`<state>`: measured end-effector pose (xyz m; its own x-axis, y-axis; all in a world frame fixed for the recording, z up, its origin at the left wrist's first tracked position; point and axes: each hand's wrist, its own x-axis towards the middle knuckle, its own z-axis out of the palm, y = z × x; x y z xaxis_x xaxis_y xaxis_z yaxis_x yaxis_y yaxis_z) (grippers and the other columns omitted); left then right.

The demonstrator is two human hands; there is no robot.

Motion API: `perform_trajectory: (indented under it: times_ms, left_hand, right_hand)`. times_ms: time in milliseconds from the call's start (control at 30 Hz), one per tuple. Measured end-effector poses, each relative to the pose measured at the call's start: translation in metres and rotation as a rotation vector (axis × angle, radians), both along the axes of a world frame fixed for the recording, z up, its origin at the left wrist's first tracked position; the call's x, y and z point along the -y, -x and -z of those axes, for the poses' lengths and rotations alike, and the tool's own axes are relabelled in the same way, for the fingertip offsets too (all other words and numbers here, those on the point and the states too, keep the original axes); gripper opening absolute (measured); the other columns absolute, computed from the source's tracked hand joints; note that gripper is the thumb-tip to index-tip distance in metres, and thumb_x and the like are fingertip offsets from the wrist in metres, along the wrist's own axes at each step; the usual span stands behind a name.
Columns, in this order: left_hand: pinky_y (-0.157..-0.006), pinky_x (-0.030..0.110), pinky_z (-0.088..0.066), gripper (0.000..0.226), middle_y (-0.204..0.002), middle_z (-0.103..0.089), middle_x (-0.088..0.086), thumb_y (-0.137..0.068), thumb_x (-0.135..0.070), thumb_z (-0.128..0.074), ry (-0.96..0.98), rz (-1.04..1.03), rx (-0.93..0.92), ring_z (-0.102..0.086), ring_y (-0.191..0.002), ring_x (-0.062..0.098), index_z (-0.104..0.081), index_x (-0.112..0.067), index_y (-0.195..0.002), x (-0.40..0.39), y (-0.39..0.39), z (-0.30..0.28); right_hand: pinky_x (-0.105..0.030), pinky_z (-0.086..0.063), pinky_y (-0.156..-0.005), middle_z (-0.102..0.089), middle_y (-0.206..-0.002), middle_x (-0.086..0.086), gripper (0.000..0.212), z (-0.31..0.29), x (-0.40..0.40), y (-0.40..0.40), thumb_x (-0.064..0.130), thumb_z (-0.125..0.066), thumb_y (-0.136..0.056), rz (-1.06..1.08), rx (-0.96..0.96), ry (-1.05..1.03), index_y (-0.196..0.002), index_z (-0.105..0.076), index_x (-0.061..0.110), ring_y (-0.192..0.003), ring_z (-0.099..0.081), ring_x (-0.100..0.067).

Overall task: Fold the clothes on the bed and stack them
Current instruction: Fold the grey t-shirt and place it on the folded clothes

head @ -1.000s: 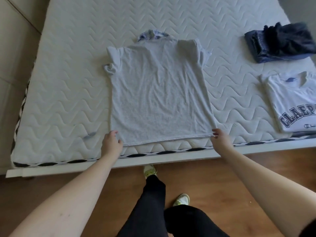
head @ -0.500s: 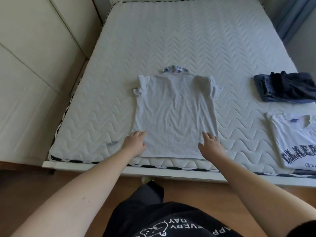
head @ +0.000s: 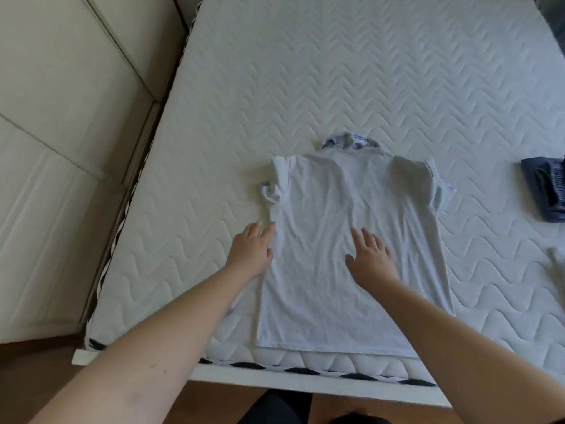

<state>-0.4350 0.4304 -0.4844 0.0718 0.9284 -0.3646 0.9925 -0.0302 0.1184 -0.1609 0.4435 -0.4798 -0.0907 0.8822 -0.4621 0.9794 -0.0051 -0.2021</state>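
Flat, one shirt (head: 342, 255), two hands (head: 252, 250) (head: 370, 258)

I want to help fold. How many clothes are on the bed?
2 clearly: a grey shirt spread out in the middle, and a dark pile at the right edge. More may be out of view.

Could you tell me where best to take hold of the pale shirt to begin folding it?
Probably the left sleeve and left side edge, from the left. The shirt lies flat, collar away; the left hand is already open at that edge, while the right hand rests flat mid-shirt to hold it down.
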Motion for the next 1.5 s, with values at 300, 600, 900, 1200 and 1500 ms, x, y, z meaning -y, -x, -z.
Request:
perform_trajectory:
  times_ms: [300,600,900,1200,1500]
  left_hand:
    - [-0.107,0.04,-0.032,0.066,-0.155,-0.025,0.009,-0.095,-0.031,-0.05,-0.077,-0.05,0.122,-0.023,-0.142,0.026,-0.021,-0.021,-0.153,-0.102,0.028,0.018]
    - [-0.108,0.037,-0.032,0.054,-0.154,-0.032,0.005,-0.1,-0.015,-0.04,-0.047,-0.13,0.197,-0.031,-0.14,0.023,-0.025,-0.018,-0.152,-0.207,0.057,0.117]
    - [-0.11,0.026,-0.026,0.068,-0.154,-0.033,0.009,-0.093,-0.018,-0.061,-0.015,-0.266,0.465,-0.037,-0.139,0.024,-0.027,-0.021,-0.152,-0.312,0.063,0.185]
    - [-0.085,0.033,-0.046,0.048,-0.106,-0.061,0.003,-0.069,-0.05,-0.067,-0.042,0.098,0.481,-0.059,-0.103,0.027,-0.065,-0.012,-0.1,-0.334,0.037,0.213]
    - [-0.071,0.031,-0.042,0.063,-0.116,-0.065,0.003,-0.088,-0.036,-0.062,0.031,0.229,0.228,-0.062,-0.096,0.028,-0.032,-0.042,-0.144,-0.3,0.033,0.206]
  right_hand:
    - [-0.043,-0.009,-0.121,-0.004,-0.165,-0.001,0.067,0.012,-0.128,0.066,0.042,-0.037,-0.102,-0.076,-0.044,-0.092,-0.157,-0.003,0.025,-0.151,-0.005,-0.023]
    - [-0.04,-0.004,-0.123,0.01,-0.165,0.002,0.067,0.12,-0.226,0.095,0.044,-0.031,-0.103,-0.146,-0.049,-0.05,-0.157,0.004,0.025,-0.152,0.005,-0.019]
    - [-0.043,0.008,-0.122,0.028,-0.16,0.007,0.072,0.206,-0.29,0.124,0.044,-0.029,-0.104,-0.256,0.012,-0.057,-0.154,0.016,0.02,-0.149,0.021,-0.018]
    - [-0.048,0.006,-0.121,0.031,-0.159,0.002,0.079,0.237,-0.333,0.119,0.06,-0.031,-0.099,-0.302,0.068,0.096,-0.155,0.015,0.03,-0.148,0.023,-0.02]
    - [-0.05,0.011,-0.12,0.044,-0.152,0.0,0.084,0.257,-0.331,0.116,0.047,-0.042,-0.098,-0.335,0.137,0.188,-0.155,0.016,0.027,-0.143,0.035,-0.02]
